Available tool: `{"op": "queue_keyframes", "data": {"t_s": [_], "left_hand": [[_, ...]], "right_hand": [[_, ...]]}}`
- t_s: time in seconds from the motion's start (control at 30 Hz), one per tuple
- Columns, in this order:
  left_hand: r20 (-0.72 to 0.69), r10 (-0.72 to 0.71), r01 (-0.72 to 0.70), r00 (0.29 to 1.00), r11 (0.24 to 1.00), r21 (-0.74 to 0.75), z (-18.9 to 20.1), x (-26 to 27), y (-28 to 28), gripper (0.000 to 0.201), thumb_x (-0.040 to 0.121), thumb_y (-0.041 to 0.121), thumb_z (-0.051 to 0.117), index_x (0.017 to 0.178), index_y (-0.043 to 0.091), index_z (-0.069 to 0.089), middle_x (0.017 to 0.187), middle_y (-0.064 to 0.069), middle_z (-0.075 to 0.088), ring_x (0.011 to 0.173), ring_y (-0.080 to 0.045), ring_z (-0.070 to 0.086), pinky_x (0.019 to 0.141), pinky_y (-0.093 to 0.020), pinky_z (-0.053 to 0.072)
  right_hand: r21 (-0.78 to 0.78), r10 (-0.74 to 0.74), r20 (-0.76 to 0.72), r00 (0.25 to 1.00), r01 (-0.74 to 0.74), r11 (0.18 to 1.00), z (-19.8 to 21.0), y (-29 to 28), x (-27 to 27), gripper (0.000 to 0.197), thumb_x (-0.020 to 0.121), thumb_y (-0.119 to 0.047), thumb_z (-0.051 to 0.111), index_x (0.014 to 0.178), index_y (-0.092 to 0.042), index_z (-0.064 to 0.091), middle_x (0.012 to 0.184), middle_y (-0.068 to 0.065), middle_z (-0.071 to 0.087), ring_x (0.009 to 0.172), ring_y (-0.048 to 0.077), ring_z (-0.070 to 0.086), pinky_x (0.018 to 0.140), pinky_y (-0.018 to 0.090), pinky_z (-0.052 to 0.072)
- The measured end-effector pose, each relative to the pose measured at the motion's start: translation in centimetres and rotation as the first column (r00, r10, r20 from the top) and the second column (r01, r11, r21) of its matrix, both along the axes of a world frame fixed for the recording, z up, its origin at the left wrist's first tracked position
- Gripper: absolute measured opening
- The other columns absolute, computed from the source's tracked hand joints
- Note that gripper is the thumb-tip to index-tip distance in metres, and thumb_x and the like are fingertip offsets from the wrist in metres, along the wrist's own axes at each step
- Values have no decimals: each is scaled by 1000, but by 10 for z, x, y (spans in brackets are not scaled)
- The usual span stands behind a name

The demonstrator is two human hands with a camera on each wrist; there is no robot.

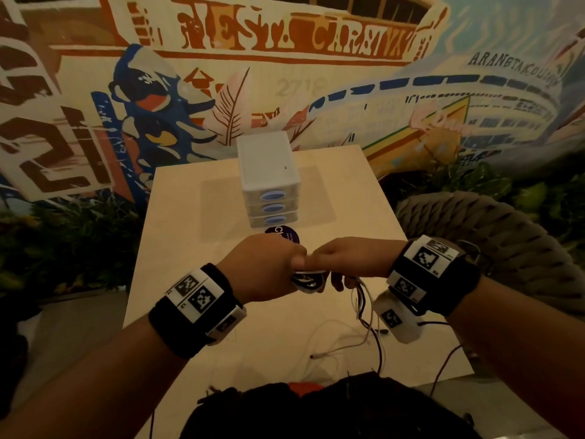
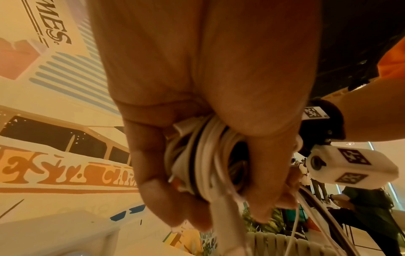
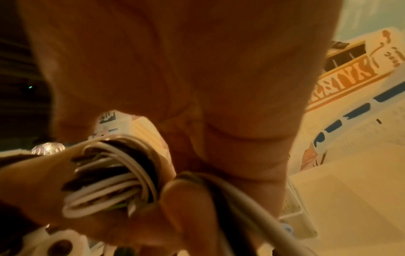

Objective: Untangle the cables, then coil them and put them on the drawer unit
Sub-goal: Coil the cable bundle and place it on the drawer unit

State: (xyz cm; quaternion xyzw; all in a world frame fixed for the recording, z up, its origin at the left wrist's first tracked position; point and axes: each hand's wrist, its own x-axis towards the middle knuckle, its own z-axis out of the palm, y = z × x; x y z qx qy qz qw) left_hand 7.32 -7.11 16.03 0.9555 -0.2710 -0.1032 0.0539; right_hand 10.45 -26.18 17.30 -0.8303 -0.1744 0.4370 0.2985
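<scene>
Head view: two hands meet above the pale wooden desk [image 1: 177, 248], near of one white plastic three-drawer unit [image 1: 269, 172]. All three drawers have blue oval handles and are closed, contents unseen; its top is bare. The left hand [image 1: 266, 269] has its grip curled round one tight coil of white and dark cables [image 2: 210, 161]. The right hand [image 1: 351, 258] pinches loose cable strands [image 1: 364, 299] just right of the coil; these trail down onto the near desk, too tangled to count. One dark round sticker [image 1: 283, 237] lies before the unit.
</scene>
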Motion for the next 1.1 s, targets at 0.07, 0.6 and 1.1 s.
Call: {"op": "queue_keyframes", "data": {"t_s": [0.07,0.6,1.1], "left_hand": [[54,-8,2,999,994,111,1,1,-5,22,95,43,55,97,23,64,74,8,54,68,-15,54,63,-29,45],[16,50,-52,999,964,259,-13,-7,-16,20,91,41,62,87,23,70,74,5,65,68,-16,63,63,-30,54],[11,125,-125,992,980,154,-18,-11,-10,21,95,22,56,116,21,59,98,0,67,87,-22,65,66,-31,41]], "right_hand": [[-62,93,80,992,-89,994,-4,5,0,42,78,-74,67,95,-35,69,79,-16,70,73,8,63,73,27,55],[-181,106,104,989,-86,980,-19,32,-8,17,79,-38,79,79,-23,71,72,-4,68,62,11,62,65,26,52],[-184,142,321,937,-85,979,-26,33,-14,25,84,-36,68,66,-22,57,64,-1,57,59,16,51,57,27,41]]}}
